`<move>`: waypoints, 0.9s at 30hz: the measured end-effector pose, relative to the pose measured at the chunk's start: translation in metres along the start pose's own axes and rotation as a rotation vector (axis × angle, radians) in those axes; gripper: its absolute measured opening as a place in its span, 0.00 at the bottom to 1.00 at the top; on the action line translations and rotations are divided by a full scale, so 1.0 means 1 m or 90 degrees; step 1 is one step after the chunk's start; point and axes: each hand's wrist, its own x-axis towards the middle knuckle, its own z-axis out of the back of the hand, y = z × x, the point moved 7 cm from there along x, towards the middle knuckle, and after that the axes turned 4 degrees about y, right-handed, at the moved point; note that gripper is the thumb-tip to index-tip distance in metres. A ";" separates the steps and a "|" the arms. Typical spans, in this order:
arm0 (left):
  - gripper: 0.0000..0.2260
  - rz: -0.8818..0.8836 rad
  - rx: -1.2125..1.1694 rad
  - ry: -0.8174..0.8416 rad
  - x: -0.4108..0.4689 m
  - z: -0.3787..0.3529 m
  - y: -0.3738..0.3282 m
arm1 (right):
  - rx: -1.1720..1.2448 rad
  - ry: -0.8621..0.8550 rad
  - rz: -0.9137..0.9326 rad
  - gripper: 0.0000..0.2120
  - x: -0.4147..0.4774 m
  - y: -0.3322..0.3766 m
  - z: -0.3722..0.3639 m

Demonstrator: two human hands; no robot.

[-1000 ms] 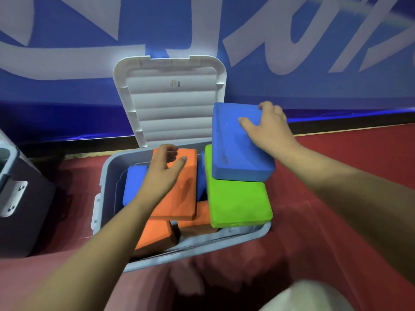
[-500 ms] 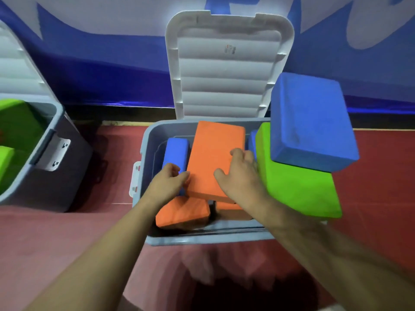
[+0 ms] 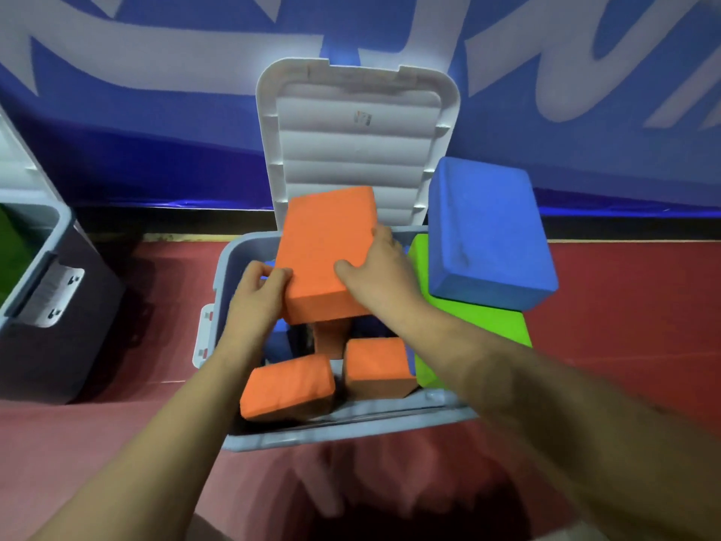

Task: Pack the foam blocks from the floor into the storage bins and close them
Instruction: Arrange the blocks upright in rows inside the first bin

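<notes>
Partway: the left hand (image 3: 259, 290) and right hand (image 3: 374, 275), fingers curled, grip an orange block (image 3: 327, 247) above the grey bin (image 3: 351, 431), apparently repositioning it. A blue block (image 3: 487, 236) rests on a green block (image 3: 476, 326), proud of the rim. The lid (image 3: 351, 150) stands open, so closing remains.

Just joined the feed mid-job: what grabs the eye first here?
The left hand and right hand grip a large orange block over the middle of the open grey bin. On the bin's right side a blue block sits atop a green block, well above the rim. The white lid stands upright behind.
</notes>
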 end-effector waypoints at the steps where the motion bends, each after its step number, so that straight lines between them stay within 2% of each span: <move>1: 0.09 -0.023 -0.023 -0.005 -0.003 0.002 -0.014 | 0.022 -0.015 0.025 0.31 0.000 0.009 0.013; 5: 0.08 -0.134 -0.068 0.015 -0.015 -0.005 -0.077 | 0.097 -0.099 0.084 0.29 -0.006 0.028 0.075; 9: 0.06 -0.211 -0.080 0.074 -0.030 -0.045 -0.138 | 0.160 -0.208 0.073 0.24 -0.012 0.011 0.150; 13: 0.09 -0.270 -0.069 0.117 -0.041 -0.095 -0.179 | 0.172 -0.293 0.042 0.25 -0.015 -0.021 0.205; 16: 0.12 -0.277 -0.054 0.191 -0.045 -0.136 -0.182 | 0.136 -0.287 -0.026 0.22 -0.010 -0.053 0.225; 20: 0.19 -0.258 0.033 0.264 -0.039 -0.169 -0.157 | 0.066 -0.182 -0.111 0.19 0.002 -0.097 0.207; 22: 0.21 -0.259 0.041 0.267 -0.036 -0.172 -0.151 | 0.064 -0.173 -0.108 0.18 0.004 -0.104 0.200; 25: 0.15 -0.264 -0.011 0.260 -0.033 -0.164 -0.152 | 0.005 -0.226 -0.084 0.23 -0.002 -0.090 0.207; 27: 0.13 -0.221 -0.088 0.244 -0.023 -0.149 -0.143 | -0.013 -0.287 0.001 0.24 -0.009 -0.058 0.212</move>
